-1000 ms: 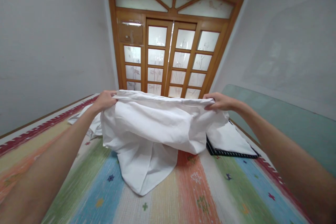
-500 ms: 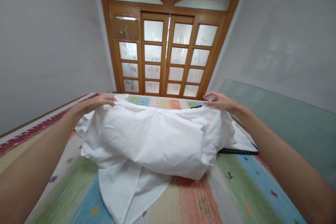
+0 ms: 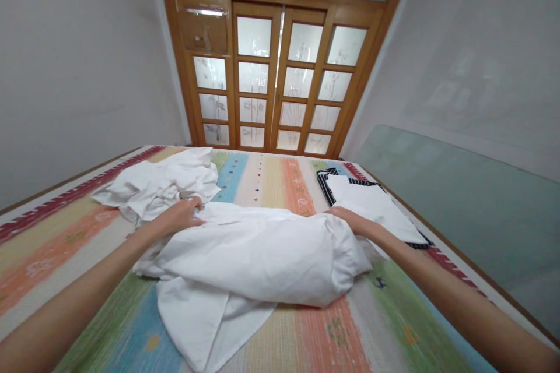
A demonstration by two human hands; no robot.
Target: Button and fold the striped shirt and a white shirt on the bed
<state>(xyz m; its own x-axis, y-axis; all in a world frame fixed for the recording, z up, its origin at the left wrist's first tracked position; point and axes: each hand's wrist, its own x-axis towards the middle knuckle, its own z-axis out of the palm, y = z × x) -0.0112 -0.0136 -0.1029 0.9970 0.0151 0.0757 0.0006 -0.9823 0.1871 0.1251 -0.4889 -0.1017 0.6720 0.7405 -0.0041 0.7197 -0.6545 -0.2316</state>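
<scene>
A white shirt (image 3: 258, 250) lies bunched across the bed, its far edge folded over and a pointed tail spreading toward me. My left hand (image 3: 184, 215) is closed on the far left part of this edge, fingers pinching the cloth. At the far right, my right hand (image 3: 345, 217) grips the same edge, some of its fingers hidden by fabric. Just beyond my left hand is a crumpled heap of white cloth (image 3: 161, 183). Past my right hand rests a flat stack of folded white and black-striped clothes (image 3: 371, 204).
A striped, multicoloured bedspread (image 3: 280, 180) covers the bed. Along the right side runs a pale green panel (image 3: 459, 180) against the wall. Wooden doors with glass panes (image 3: 254, 78) stand beyond the far end.
Both hands have come lower and nearer to me, and closer together, bringing the shirt's raised far edge down. The crumpled heap and folded stack behind it now show more fully.
</scene>
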